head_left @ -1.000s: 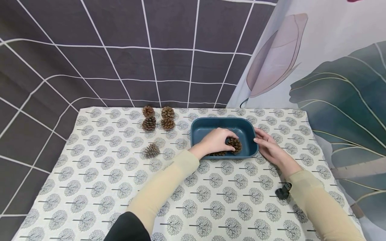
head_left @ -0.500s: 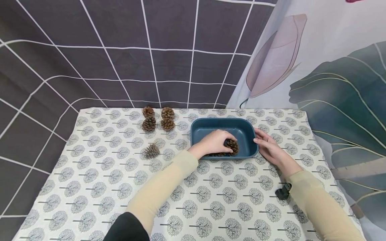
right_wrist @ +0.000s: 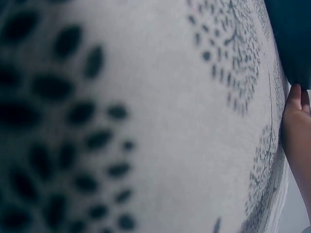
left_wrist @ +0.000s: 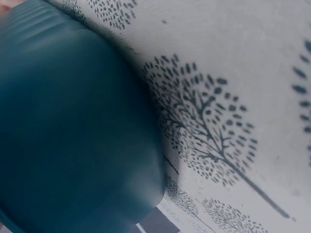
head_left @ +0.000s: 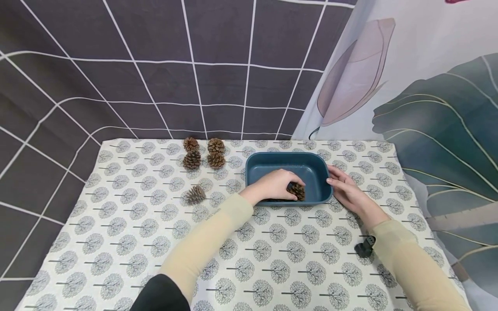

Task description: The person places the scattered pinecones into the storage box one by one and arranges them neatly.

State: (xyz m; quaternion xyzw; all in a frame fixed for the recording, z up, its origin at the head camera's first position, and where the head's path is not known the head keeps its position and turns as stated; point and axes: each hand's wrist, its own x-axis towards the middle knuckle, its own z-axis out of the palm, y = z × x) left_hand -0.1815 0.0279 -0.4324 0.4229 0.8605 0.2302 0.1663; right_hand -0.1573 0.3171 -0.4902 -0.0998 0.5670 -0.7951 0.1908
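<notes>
In the head view my left hand (head_left: 274, 185) reaches over the front left of a blue rectangular plastic bin (head_left: 289, 204). Its thumb and fingers grip a brown pine cone (head_left: 297, 191) low inside. Under that hand a sliver of brown shows, mostly hidden. My right hand (head_left: 347, 190) rests against the bin's right end, fingers fairly straight, thumb at the rim. The right wrist view shows this hand (right_wrist: 299, 124) with fingertips touching the bin wall. Only the outer side of the bin (left_wrist: 82, 131) fills the left wrist view; the held pine cone is not visible there.
Several pine cones (head_left: 192, 160) stand in a cluster at the back, left of the bin. One more pine cone (head_left: 196, 195) lies on its side nearer the front. A tree-print cloth (head_left: 278, 233) covers the table, with a dark gridded curtain (head_left: 218, 82) behind.
My left hand has shifted slightly left and toward the front inside the bin, carrying the pine cone with it. The right hand and the bin have stayed put.
</notes>
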